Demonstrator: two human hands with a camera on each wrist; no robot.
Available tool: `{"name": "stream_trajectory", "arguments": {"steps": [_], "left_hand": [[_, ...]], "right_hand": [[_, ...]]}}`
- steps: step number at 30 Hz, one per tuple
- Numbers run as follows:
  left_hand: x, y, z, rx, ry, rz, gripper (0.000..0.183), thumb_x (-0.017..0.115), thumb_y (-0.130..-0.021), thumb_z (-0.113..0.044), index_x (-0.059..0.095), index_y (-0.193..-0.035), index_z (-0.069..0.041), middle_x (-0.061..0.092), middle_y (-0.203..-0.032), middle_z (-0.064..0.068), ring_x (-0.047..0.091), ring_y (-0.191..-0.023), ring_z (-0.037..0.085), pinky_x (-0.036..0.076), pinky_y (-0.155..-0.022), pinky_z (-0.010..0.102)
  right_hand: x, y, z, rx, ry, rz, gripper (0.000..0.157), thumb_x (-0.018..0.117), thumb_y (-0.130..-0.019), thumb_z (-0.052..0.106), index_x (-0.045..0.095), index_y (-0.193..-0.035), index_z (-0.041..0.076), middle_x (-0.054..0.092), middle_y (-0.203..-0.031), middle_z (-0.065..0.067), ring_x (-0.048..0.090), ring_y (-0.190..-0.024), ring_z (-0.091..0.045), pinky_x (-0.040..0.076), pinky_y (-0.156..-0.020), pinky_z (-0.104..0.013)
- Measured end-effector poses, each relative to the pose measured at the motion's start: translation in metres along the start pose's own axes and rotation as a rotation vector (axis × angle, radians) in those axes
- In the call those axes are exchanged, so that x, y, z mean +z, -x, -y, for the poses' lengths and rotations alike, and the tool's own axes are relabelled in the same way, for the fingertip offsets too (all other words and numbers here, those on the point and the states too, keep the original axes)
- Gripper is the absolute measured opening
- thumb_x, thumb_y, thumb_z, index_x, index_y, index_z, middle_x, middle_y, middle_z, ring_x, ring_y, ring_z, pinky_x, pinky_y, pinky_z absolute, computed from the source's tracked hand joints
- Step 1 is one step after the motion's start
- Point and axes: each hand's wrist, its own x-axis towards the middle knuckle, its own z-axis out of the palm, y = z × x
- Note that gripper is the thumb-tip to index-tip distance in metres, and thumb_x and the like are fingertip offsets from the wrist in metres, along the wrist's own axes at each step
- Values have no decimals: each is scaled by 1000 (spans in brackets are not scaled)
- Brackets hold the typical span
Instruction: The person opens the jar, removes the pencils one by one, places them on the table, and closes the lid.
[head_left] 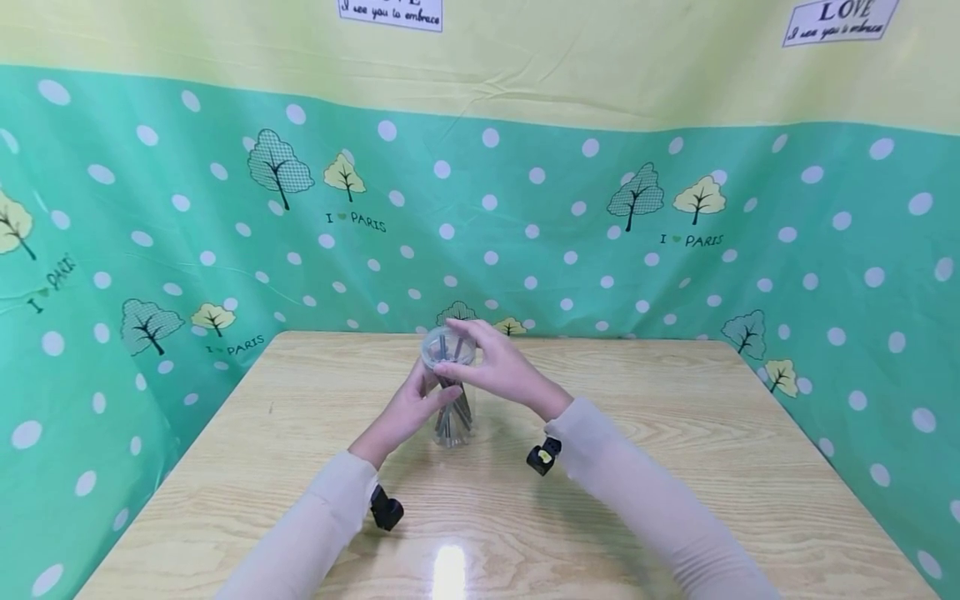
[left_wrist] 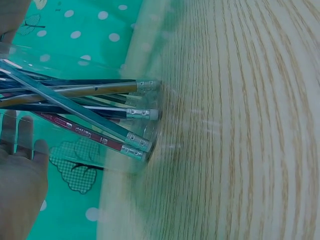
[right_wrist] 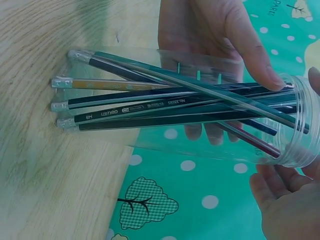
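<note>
A clear plastic jar (head_left: 455,433) stands upright on the table with several pencils (right_wrist: 165,102) inside, their eraser ends down. My left hand (head_left: 411,406) holds the jar's side, thumb in front and fingers wrapped behind it, as the right wrist view shows. At the top, my right hand (head_left: 504,367) grips the ridged round rim (right_wrist: 297,120) between thumb and fingers. Whether a separate clear lid sits on that rim, I cannot tell. One red pencil (left_wrist: 82,131) and a yellow one (left_wrist: 95,90) show among the dark ones.
The wooden table (head_left: 660,450) spreads around the jar on all sides. Behind it hangs a green and yellow cloth (head_left: 517,208) with dots and trees. Small black cameras (head_left: 387,508) are worn at both wrists.
</note>
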Motion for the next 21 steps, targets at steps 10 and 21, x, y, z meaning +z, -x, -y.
{"name": "stream_trajectory", "arguments": {"steps": [10, 21], "left_hand": [[-1, 0, 0, -15, -7, -5, 76, 63, -101, -28, 16, -156, -47, 27, -162, -5, 23, -148, 31, 21, -114, 65], [-2, 1, -1, -60, 1, -15, 83, 65, -100, -28, 9, -157, -50, 26, -162, -3, 23, -148, 27, 28, -113, 60]], "right_hand": [[-5, 2, 3, -14, 10, -16, 77, 75, -88, 49, 47, -150, 13, 53, -137, 3, 51, -123, -15, 47, -100, -42], [-12, 10, 9, -64, 40, -7, 75, 76, -89, 45, 46, -151, 16, 48, -146, 0, 45, -131, -16, 42, -106, -49]]}}
